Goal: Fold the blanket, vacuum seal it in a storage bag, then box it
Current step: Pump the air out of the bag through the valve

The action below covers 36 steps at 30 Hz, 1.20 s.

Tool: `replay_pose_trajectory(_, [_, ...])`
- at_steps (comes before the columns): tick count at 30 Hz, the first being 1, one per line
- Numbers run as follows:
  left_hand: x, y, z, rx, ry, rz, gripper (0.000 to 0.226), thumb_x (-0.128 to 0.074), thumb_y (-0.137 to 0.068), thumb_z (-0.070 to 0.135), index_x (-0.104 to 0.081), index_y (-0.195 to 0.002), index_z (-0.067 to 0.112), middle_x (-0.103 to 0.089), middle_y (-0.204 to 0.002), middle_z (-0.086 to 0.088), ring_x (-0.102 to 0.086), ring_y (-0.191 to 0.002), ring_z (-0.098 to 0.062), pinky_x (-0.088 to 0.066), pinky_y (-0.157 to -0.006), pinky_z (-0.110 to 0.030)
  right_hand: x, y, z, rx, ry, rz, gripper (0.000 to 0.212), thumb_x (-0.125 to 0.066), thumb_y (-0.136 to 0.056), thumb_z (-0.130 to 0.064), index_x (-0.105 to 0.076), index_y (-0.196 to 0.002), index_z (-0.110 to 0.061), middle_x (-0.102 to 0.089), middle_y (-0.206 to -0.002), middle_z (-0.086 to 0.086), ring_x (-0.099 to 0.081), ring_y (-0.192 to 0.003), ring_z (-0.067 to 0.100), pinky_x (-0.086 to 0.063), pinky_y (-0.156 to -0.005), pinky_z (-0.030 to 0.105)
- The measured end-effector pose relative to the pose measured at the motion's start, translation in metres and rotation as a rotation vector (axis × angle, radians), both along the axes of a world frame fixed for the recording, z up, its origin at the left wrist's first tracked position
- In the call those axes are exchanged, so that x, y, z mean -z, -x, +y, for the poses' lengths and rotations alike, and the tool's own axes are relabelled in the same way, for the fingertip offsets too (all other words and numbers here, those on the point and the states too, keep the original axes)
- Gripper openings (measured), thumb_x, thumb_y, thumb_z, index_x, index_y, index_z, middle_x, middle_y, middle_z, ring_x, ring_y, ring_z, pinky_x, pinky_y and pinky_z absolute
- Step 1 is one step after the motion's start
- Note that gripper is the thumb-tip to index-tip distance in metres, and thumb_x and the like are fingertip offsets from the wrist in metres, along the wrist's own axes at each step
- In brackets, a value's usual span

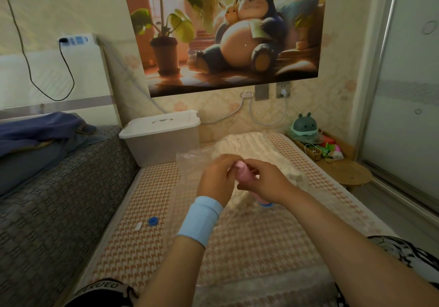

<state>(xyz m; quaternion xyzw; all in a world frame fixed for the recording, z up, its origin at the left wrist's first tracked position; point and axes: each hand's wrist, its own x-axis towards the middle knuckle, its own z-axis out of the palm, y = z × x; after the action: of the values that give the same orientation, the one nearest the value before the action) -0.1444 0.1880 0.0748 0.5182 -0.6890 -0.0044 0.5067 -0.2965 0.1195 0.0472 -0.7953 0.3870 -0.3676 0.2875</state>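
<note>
A white blanket [247,145] lies folded inside a clear plastic storage bag [259,221] spread on the checked bed. A pink hand pump [244,172] stands upright on the bag, its lower end on a blue valve [265,204]. My left hand [217,179] grips the top of the pump; a light blue band wraps that wrist. My right hand [268,182] curls round the pump's body from the right. A white lidded plastic box [161,135] stands at the bed's far left corner.
A blue valve cap [153,221] and a small white clip [138,226] lie on the bed to the left. A grey sofa [54,188] with blue cloth borders the left. A wooden stool [351,172] and shelf with toys stand at the right, beside a sliding door.
</note>
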Motion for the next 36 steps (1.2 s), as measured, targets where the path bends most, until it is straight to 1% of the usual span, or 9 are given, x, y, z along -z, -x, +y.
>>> replay_pose_trajectory(3, [-0.018,-0.007,0.004,-0.029,0.049,-0.066,0.018,-0.059,-0.091,0.007,-0.072,-0.102,0.015,-0.069,-0.102,0.006,-0.062,-0.092,-0.01,-0.05,-0.087,-0.028,0.001,-0.001,-0.001,0.006,-0.003,-0.011,0.05,-0.086,-0.073,-0.03,-0.066,-0.118,-0.039,-0.07,-0.102,-0.019,-0.063,-0.092,0.001,-0.053,-0.082,0.025])
replay_pose_trajectory(9, [-0.071,-0.023,0.018,-0.237,0.534,0.091,0.017,-0.055,-0.094,0.003,-0.069,-0.102,0.009,-0.065,-0.1,0.005,-0.06,-0.094,-0.009,-0.046,-0.085,-0.019,-0.003,0.0,-0.005,-0.006,-0.007,0.017,0.049,-0.085,-0.075,-0.028,-0.066,-0.12,-0.035,-0.067,-0.106,-0.019,-0.062,-0.094,0.001,-0.052,-0.081,0.023])
replay_pose_trajectory(16, [0.004,0.0,-0.005,-0.024,0.0,-0.017,0.016,-0.06,-0.09,0.006,-0.07,-0.093,0.018,-0.065,-0.095,0.009,-0.057,-0.088,-0.005,-0.048,-0.082,-0.028,0.002,-0.003,0.001,-0.001,-0.002,-0.032,0.043,-0.083,-0.076,-0.036,-0.067,-0.115,-0.041,-0.072,-0.099,-0.018,-0.065,-0.09,0.001,-0.054,-0.082,0.027])
replay_pose_trajectory(20, [-0.037,-0.006,0.005,-0.084,0.185,-0.051,0.014,-0.06,-0.092,0.01,-0.071,-0.099,0.016,-0.065,-0.094,0.01,-0.061,-0.085,-0.013,-0.053,-0.08,-0.037,-0.002,0.002,-0.003,0.017,-0.031,-0.049,0.049,-0.086,-0.074,-0.03,-0.067,-0.118,-0.038,-0.07,-0.101,-0.017,-0.063,-0.092,0.003,-0.052,-0.083,0.026])
replay_pose_trajectory(23, [-0.079,-0.018,0.022,-0.194,0.479,0.023,0.015,-0.058,-0.094,0.008,-0.07,-0.102,0.012,-0.067,-0.098,0.005,-0.062,-0.089,-0.012,-0.05,-0.08,-0.024,-0.004,0.002,-0.005,0.001,-0.019,-0.024,0.048,-0.085,-0.076,-0.028,-0.065,-0.118,-0.038,-0.068,-0.106,-0.018,-0.062,-0.094,0.001,-0.05,-0.08,0.021])
replay_pose_trajectory(26, [-0.08,-0.015,0.02,-0.247,0.583,0.099,0.017,-0.057,-0.094,0.005,-0.07,-0.104,0.008,-0.067,-0.103,0.001,-0.062,-0.097,-0.011,-0.048,-0.085,-0.02,-0.002,0.001,-0.003,-0.003,-0.023,-0.008,0.049,-0.085,-0.076,-0.028,-0.065,-0.12,-0.037,-0.067,-0.107,-0.02,-0.062,-0.095,0.0,-0.049,-0.078,0.02])
replay_pose_trajectory(28, [-0.055,-0.003,0.012,-0.245,0.521,0.119,0.016,-0.056,-0.094,0.003,-0.069,-0.102,0.008,-0.065,-0.106,0.006,-0.061,-0.101,-0.01,-0.05,-0.089,-0.025,0.0,0.001,-0.001,0.008,-0.029,-0.013,0.047,-0.085,-0.076,-0.027,-0.065,-0.117,-0.039,-0.068,-0.104,-0.02,-0.062,-0.093,-0.001,-0.049,-0.078,0.02])
replay_pose_trajectory(33, [0.0,0.0,-0.002,-0.022,0.008,-0.039,0.014,-0.06,-0.093,0.013,-0.072,-0.099,0.018,-0.067,-0.099,0.01,-0.058,-0.09,-0.003,-0.049,-0.085,-0.035,0.003,-0.002,0.003,-0.004,-0.029,-0.06,0.038,-0.082,-0.078,-0.031,-0.068,-0.112,-0.04,-0.072,-0.096,-0.018,-0.066,-0.09,0.001,-0.056,-0.082,0.028])
replay_pose_trajectory(36, [-0.028,-0.007,0.005,-0.125,0.128,-0.057,0.014,-0.06,-0.094,0.02,-0.072,-0.102,0.021,-0.069,-0.098,0.006,-0.062,-0.088,-0.014,-0.053,-0.08,-0.038,0.001,-0.001,0.002,0.021,-0.03,-0.078,0.043,-0.084,-0.076,-0.028,-0.065,-0.112,-0.044,-0.07,-0.099,-0.018,-0.062,-0.09,-0.004,-0.049,-0.078,0.022])
